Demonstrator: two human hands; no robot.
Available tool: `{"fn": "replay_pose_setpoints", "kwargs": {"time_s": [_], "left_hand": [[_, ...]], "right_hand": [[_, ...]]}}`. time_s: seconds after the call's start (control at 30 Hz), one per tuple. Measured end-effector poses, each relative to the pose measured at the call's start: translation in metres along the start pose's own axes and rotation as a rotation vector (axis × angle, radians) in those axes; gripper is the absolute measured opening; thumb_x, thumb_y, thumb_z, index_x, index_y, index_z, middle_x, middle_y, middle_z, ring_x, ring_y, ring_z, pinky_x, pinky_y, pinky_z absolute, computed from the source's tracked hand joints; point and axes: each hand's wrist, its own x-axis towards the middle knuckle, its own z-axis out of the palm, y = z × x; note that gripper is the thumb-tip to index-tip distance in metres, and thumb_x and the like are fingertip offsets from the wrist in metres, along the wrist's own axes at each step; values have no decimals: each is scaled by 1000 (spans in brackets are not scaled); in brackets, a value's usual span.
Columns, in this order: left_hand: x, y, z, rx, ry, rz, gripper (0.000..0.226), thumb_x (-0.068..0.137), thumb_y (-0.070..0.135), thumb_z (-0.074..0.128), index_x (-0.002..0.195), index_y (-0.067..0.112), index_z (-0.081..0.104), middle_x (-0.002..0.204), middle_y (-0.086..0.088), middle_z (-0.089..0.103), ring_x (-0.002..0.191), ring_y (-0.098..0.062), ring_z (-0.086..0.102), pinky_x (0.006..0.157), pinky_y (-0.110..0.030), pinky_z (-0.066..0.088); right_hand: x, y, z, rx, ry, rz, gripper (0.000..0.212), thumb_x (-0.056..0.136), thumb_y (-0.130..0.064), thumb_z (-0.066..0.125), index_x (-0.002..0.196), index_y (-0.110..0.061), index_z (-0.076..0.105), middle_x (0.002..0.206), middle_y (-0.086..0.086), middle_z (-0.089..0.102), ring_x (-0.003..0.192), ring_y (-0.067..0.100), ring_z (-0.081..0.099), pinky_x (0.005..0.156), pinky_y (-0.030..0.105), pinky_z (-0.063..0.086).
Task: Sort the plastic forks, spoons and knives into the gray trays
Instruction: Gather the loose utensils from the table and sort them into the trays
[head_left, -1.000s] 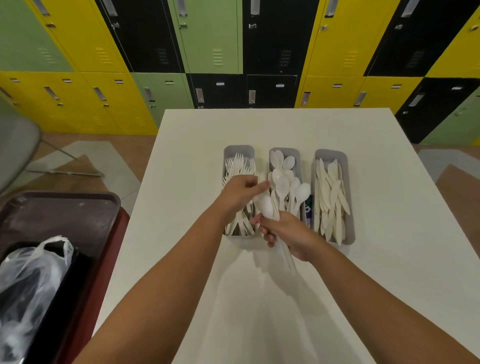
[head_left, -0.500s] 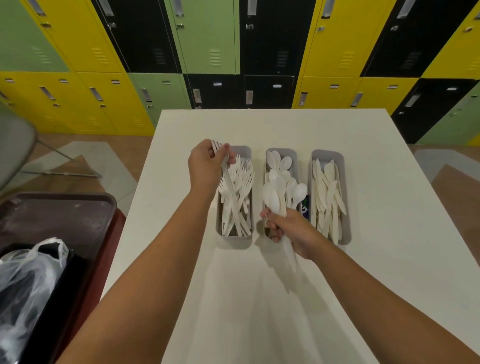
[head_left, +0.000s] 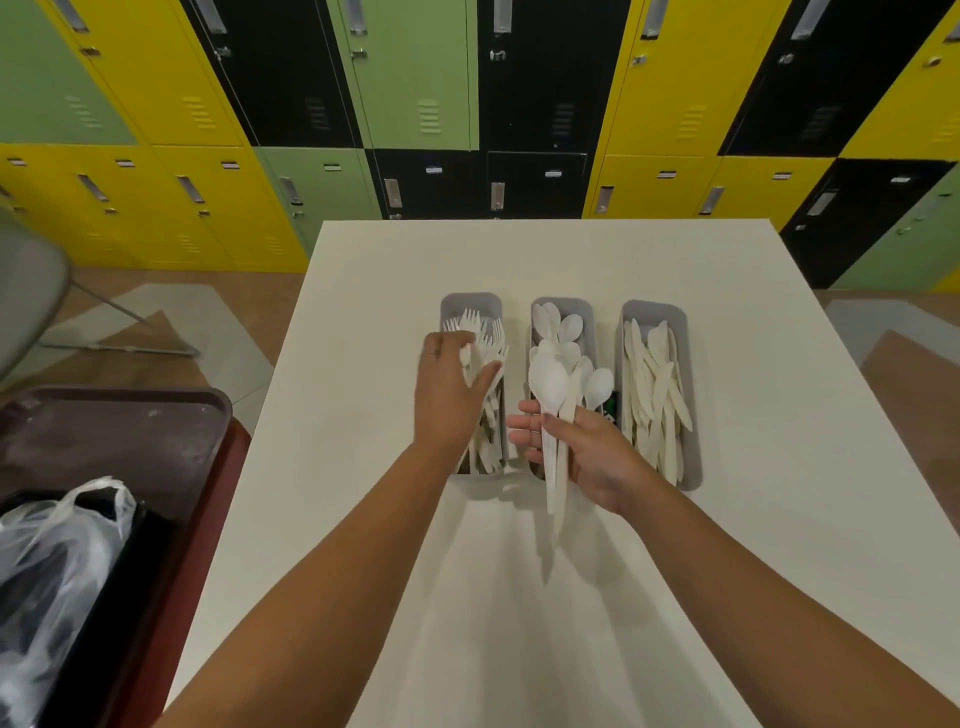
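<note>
Spoons (head_left: 549, 395) bunched in the closed right hand (head_left: 587, 452) over the middle tray (head_left: 563, 304) could slip loose while the left hand (head_left: 449, 395), fingers spread, presses the forks (head_left: 485, 332).

1. The left hand (head_left: 451, 395) covers the near left part of the fork tray (head_left: 470, 302) and the handles of several forks (head_left: 485, 338); whether its fingers grip a fork cannot be told.
2. The right hand (head_left: 589, 454) hides the near end of the spoon tray (head_left: 563, 304) and the middle of the held spoons (head_left: 549, 387).
3. A dark item with green print (head_left: 611, 410) at the spoon tray's right wall is mostly hidden and too small to tell.
4. The plastic bag (head_left: 49, 561) and the brown tray (head_left: 119, 431) are cut off by the left edge.
5. Locker labels (head_left: 434, 170) are too small to read.
</note>
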Motion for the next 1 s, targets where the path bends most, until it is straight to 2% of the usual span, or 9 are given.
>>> {"fn": "replay_pose_setpoints", "kwargs": {"time_s": [0.13, 0.3, 0.4, 0.5, 0.57, 0.73, 0.8, 0.9, 1.0], "left_hand": [[-5, 7, 10, 204, -36, 72, 47, 87, 18, 62, 130, 11, 46, 133, -11, 46, 118, -28, 44, 96, -36, 41], [-10, -11, 14, 466, -136, 40, 37, 87, 9, 55, 124, 14, 54, 138, -9, 43, 121, -28, 41, 93, -32, 36], [-17, -1, 16, 152, -70, 73, 24, 90, 22, 57, 111, 11, 63, 122, -7, 55, 112, -22, 48, 86, -21, 36], [-22, 23, 20, -187, -396, -114, 34, 83, 34, 66, 107, 11, 62, 104, -3, 65, 95, -16, 62, 78, -25, 49], [-24, 30, 26, -287, -492, -228, 41, 78, 30, 72, 111, 8, 58, 102, -6, 68, 93, -19, 65, 73, -28, 56], [-15, 30, 34, -307, -313, -278, 21, 86, 19, 61, 94, 0, 61, 86, -17, 66, 82, -32, 66, 76, -52, 55], [-9, 31, 36, -299, -253, -292, 20, 90, 19, 58, 87, -1, 63, 81, -18, 67, 74, -26, 66, 74, -43, 57], [-5, 38, 37, -443, -265, -323, 19, 95, 14, 51, 89, 1, 64, 78, -8, 69, 59, -5, 64, 61, -20, 55], [-1, 41, 40, -550, -246, -355, 18, 96, 12, 49, 96, -1, 62, 77, -4, 67, 63, -6, 64, 65, -19, 54]], "right_hand": [[3, 2, 1, -2, 12, -30, 22, 99, -9, 42, 106, -11, 63, 101, 5, 72, 91, 15, 71, 82, 27, 56], [2, 2, 1, -68, 26, -39, 24, 99, -8, 40, 106, -12, 62, 100, 3, 71, 90, 13, 71, 77, 22, 57], [0, 2, -2, -63, 39, -46, 23, 99, -9, 42, 101, -14, 64, 99, 5, 71, 88, 13, 72, 78, 25, 57], [2, 3, -3, -108, 62, -36, 21, 98, -15, 46, 106, -17, 66, 105, 9, 72, 97, 22, 69, 88, 37, 55], [3, 3, -3, -154, 72, -28, 22, 97, -17, 47, 110, -17, 66, 109, 11, 71, 101, 26, 67, 90, 41, 54], [-1, 2, -9, -96, 66, -48, 27, 99, -11, 41, 119, -11, 60, 101, 10, 70, 93, 25, 67, 82, 40, 54], [-2, 2, -15, -147, 95, -56, 28, 99, -8, 39, 117, -10, 61, 106, 10, 69, 99, 25, 66, 87, 40, 53], [-2, 1, -26, -175, 187, -68, 27, 99, -10, 39, 112, -6, 63, 102, 12, 70, 90, 23, 69, 79, 33, 56], [-1, -8, -38, -24, 301, -106, 23, 100, -10, 37, 99, -10, 60, 80, 7, 64, 66, 17, 62, 68, 33, 53]]}}
